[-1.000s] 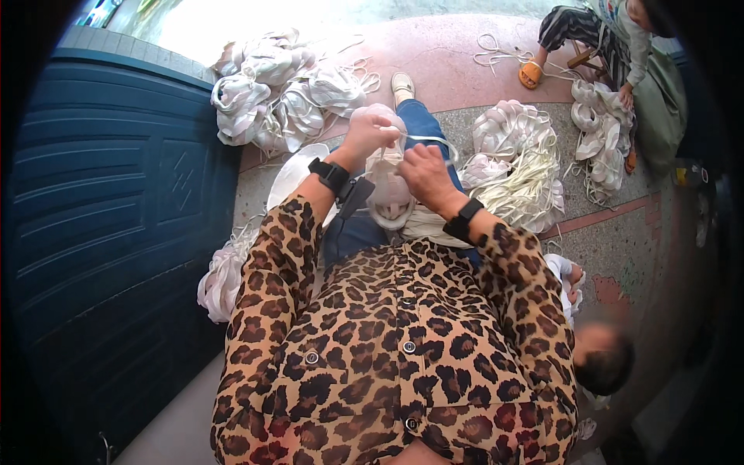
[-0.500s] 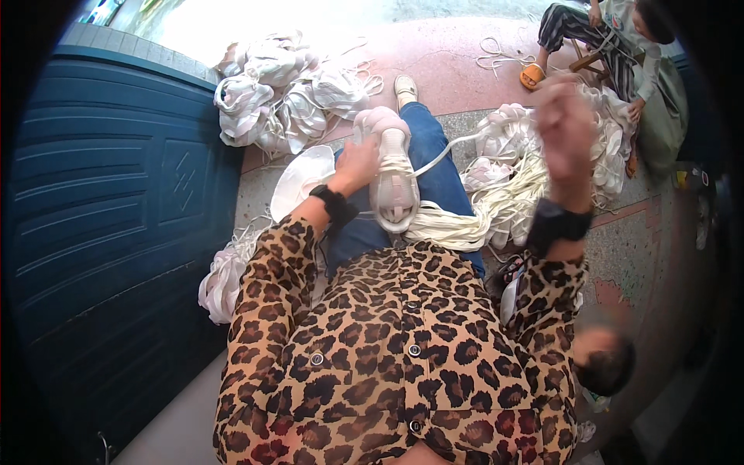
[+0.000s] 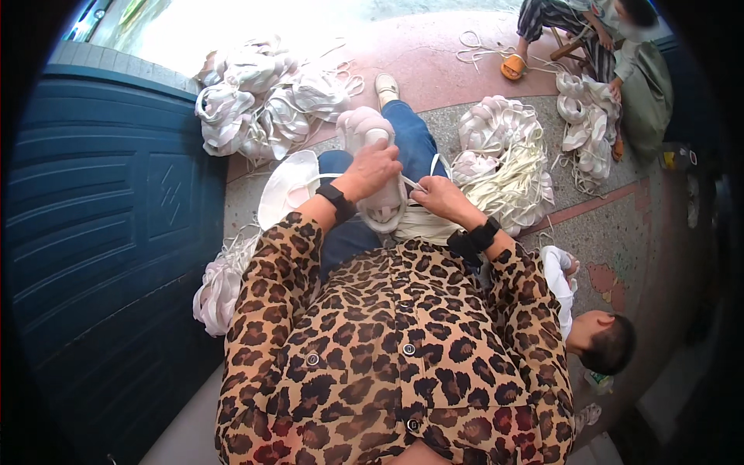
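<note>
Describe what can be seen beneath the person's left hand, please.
Beneath the left hand is a pale pink-and-white shoe, showing at both ends. Whatever the hand covers of its middle cannot be seen.

Both forearms (image 3: 280, 249) are slanting inward, the left hand (image 3: 372, 169) is arching knuckles-up, and the right hand (image 3: 443, 198) (just beside it) is pinching!
</note>
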Available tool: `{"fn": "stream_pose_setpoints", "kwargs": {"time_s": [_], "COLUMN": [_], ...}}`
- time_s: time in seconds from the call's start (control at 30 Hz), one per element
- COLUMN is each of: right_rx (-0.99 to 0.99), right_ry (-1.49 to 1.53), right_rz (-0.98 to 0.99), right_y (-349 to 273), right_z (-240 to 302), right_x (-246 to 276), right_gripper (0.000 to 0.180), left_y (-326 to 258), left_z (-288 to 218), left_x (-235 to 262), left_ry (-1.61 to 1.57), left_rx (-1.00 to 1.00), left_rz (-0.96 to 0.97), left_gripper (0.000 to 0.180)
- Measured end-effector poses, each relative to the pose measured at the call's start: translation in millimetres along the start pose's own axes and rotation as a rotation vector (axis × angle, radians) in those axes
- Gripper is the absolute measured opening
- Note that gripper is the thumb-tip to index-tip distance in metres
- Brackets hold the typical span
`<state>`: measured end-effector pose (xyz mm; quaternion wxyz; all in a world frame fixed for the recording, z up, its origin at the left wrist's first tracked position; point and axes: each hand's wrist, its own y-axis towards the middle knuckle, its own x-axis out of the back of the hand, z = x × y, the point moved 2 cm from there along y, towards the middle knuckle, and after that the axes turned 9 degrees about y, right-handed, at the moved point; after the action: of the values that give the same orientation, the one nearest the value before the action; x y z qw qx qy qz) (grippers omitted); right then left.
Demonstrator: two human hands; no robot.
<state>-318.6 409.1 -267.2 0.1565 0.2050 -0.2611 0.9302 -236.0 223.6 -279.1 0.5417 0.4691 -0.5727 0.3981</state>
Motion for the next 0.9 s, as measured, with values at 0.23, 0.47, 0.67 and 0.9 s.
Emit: {"fn": "stream_pose_setpoints", "kwargs": {"time_s": [0.23,0.47,0.67,0.9], "right_rx": [-0.032,0.208,-0.082,0.142], "right_ry": [-0.026,-0.32,-0.053,-0.062], "right_rz": [-0.02,0.161,-0.206,-0.168], "right_y": [1,-15,-20,18], "right_z": [15,42,-21,27], "right_x": [-12,-45,58,-19], "right_gripper": [0.045,0.047,0.035,0.026], "left_y": [-1,28,-23,-62], "left_z": [37,-16,26,23], "left_x": [-4,-7,-4,1], "left_ry": [-0.465,-0.206,-0.231,-0.371], "left_rx": [0.361,0.412,0.607,0.694], "left_rz": [0.252,0.15,0.155,0.317], "left_gripper": [0.025,0.026,0.026,0.028]}}
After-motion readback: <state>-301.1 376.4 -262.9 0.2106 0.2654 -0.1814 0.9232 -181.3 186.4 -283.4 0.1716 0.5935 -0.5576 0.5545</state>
